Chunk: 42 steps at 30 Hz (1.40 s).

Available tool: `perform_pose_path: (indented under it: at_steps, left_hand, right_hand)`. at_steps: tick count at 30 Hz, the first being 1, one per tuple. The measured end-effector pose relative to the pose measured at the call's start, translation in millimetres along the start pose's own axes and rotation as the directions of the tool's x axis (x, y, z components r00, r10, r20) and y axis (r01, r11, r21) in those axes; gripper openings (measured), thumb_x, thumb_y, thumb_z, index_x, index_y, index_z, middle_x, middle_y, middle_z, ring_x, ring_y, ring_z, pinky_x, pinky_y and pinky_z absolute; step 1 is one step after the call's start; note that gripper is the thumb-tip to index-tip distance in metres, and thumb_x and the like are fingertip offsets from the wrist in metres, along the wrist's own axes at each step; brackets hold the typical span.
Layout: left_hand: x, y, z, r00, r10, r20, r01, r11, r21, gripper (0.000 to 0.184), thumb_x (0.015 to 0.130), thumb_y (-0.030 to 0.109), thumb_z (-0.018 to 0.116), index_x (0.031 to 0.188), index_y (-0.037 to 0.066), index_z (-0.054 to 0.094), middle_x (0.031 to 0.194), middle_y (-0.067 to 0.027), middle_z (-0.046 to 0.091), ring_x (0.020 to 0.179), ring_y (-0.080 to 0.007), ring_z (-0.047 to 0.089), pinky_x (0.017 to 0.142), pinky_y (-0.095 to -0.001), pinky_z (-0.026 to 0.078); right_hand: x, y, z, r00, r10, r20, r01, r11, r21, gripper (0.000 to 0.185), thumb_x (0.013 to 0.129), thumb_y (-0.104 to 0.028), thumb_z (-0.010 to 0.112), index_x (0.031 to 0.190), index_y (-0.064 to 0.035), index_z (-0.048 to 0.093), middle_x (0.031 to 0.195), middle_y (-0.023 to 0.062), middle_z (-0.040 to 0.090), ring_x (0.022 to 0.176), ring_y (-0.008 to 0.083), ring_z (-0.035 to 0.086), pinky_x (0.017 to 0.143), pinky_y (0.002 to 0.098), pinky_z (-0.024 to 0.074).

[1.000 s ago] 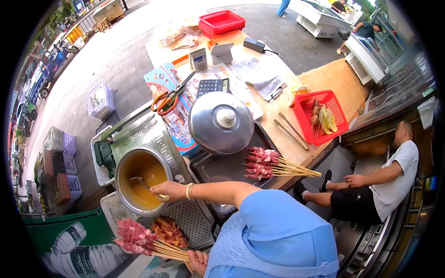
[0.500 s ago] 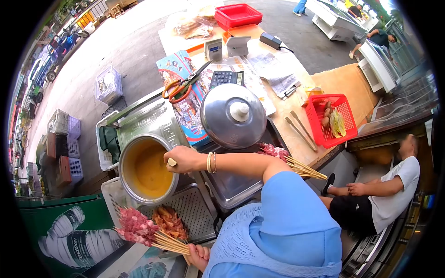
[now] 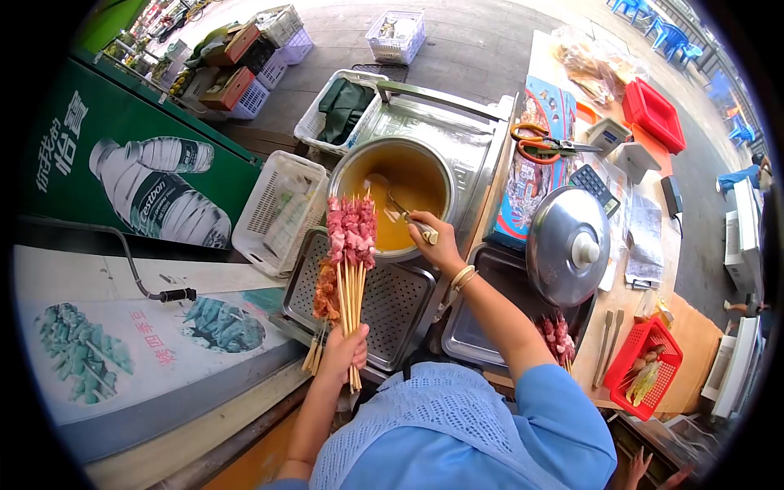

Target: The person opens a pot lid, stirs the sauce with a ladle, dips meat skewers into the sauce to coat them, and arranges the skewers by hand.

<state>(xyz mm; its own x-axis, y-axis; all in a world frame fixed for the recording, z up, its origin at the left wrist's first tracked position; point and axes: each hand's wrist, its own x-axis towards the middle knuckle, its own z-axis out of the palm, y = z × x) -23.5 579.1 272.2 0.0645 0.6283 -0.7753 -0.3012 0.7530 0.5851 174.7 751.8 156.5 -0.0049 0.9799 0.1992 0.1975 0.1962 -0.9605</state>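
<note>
My left hand is closed round the wooden sticks of a bundle of raw meat skewers. The meat end overlaps the near left rim of a large metal pot holding yellow-brown liquid. In my right hand is the pale handle of a ladle, its metal shaft reaching down into that liquid. The ladle's bowl is only partly visible. Darker, sauced meat skewers rest on a perforated metal tray, partly hidden behind the bundle.
White baskets stand left of the pot. To the right are a metal lid, a dark tray with more meat skewers, scissors, a calculator, tongs and a red basket. Another person's hand shows lower right.
My view has turned, shifting the scene. The meat skewers have come up from beside the tray to the pot's near rim. The ladle's shaft now shows in the liquid.
</note>
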Motion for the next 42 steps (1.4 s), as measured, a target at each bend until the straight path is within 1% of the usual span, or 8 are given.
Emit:
perform_pose_path:
  at_steps: [5, 9, 12, 19, 21, 29, 35, 42]
  left_hand:
    - [40.7, 24.4, -3.6, 0.994, -0.048, 0.095, 0.047, 0.999, 0.008, 0.022, 0.089, 0.025, 0.056, 0.083, 0.013, 0.039, 0.052, 0.0053, 0.035, 0.038, -0.0041, 0.032, 0.035, -0.0203, 0.027]
    - [69.4, 44.3, 2.4, 0.982, -0.125, 0.142, 0.124, 0.992, 0.014, 0.024, 0.091, 0.034, 0.052, 0.094, 0.012, 0.043, 0.055, 0.0053, 0.036, 0.041, -0.0036, 0.032, 0.037, -0.0193, 0.028]
    - [89.3, 48.6, 1.2, 0.983, -0.122, 0.14, 0.123, 0.992, 0.004, 0.032, 0.092, 0.042, 0.046, 0.1, 0.011, 0.045, 0.057, 0.0035, 0.038, 0.042, -0.0035, 0.032, 0.038, -0.0189, 0.029]
    - [120.2, 41.0, 4.9, 0.984, -0.151, 0.091, 0.157, 0.985, -0.066, 0.029, 0.094, 0.039, 0.044, 0.101, 0.011, 0.046, 0.063, -0.0011, 0.045, 0.042, -0.0048, 0.035, 0.038, -0.0197, 0.032]
    - [122.8, 41.4, 8.3, 0.983, -0.156, 0.099, 0.168, 0.978, -0.121, 0.025, 0.094, 0.036, 0.045, 0.101, 0.012, 0.045, 0.064, -0.0013, 0.045, 0.042, -0.0047, 0.035, 0.038, -0.0197, 0.032]
    - [133.9, 41.3, 26.4, 0.995, -0.094, -0.018, 0.094, 0.995, 0.032, 0.01, 0.089, 0.02, 0.055, 0.089, 0.011, 0.049, 0.061, 0.0016, 0.044, 0.042, -0.0035, 0.036, 0.036, -0.0186, 0.031]
    - [143.0, 35.9, 27.4, 0.993, -0.111, -0.033, 0.114, 0.989, 0.095, 0.008, 0.088, 0.016, 0.055, 0.085, 0.012, 0.049, 0.059, 0.0034, 0.045, 0.042, -0.0037, 0.037, 0.036, -0.0189, 0.032]
    - [139.4, 35.8, 17.2, 0.997, -0.058, -0.057, 0.065, 0.991, 0.116, 0.01, 0.087, 0.015, 0.056, 0.091, 0.008, 0.051, 0.06, 0.0026, 0.046, 0.043, -0.0045, 0.039, 0.037, -0.0197, 0.033]
  right_hand:
    - [-17.8, 16.7, -23.1, 0.895, 0.421, 0.148, -0.446, 0.859, 0.253, 0.021, 0.082, -0.015, 0.062, 0.097, -0.0014, 0.063, 0.081, 0.0062, 0.066, 0.07, 0.0091, 0.062, 0.063, 0.023, 0.0486]
    - [-28.4, -10.3, -52.8, 0.858, 0.501, 0.118, -0.491, 0.727, 0.48, 0.019, 0.085, -0.014, 0.059, 0.095, 0.0017, 0.061, 0.082, 0.0065, 0.064, 0.073, 0.0116, 0.064, 0.062, 0.021, 0.0512]
    - [-29.4, -37.0, -80.5, 0.844, 0.531, 0.077, -0.496, 0.717, 0.489, 0.017, 0.085, -0.012, 0.058, 0.095, 0.0024, 0.06, 0.084, 0.0082, 0.064, 0.074, 0.0135, 0.065, 0.063, 0.0226, 0.0527]
    - [-23.5, -88.8, -127.6, 0.908, 0.416, -0.037, -0.375, 0.85, 0.369, 0.015, 0.084, -0.008, 0.059, 0.092, 0.0046, 0.062, 0.082, 0.0092, 0.065, 0.07, 0.013, 0.065, 0.064, 0.0225, 0.0523]
    - [-21.9, -98.5, -130.7, 0.959, 0.274, -0.066, -0.253, 0.94, 0.228, 0.014, 0.084, -0.007, 0.06, 0.091, 0.0054, 0.061, 0.081, 0.0086, 0.065, 0.072, 0.0128, 0.064, 0.064, 0.0214, 0.0513]
    - [-22.1, -131.7, -113.9, 0.992, 0.091, -0.083, -0.091, 0.996, 0.002, 0.017, 0.079, -0.005, 0.064, 0.093, 0.0047, 0.062, 0.079, 0.0076, 0.066, 0.072, 0.0103, 0.063, 0.064, 0.0211, 0.0486]
    - [-23.2, -136.1, -80.7, 0.964, -0.261, 0.06, 0.267, 0.939, -0.216, 0.022, 0.072, -0.005, 0.066, 0.093, -0.0004, 0.06, 0.092, 0.0192, 0.065, 0.074, 0.0287, 0.065, 0.067, 0.0316, 0.0521]
    - [-19.2, -73.7, -63.6, 0.971, -0.217, 0.096, 0.237, 0.859, -0.454, 0.021, 0.072, -0.009, 0.065, 0.091, -0.0023, 0.06, 0.097, 0.0208, 0.063, 0.079, 0.0337, 0.063, 0.067, 0.0361, 0.0521]
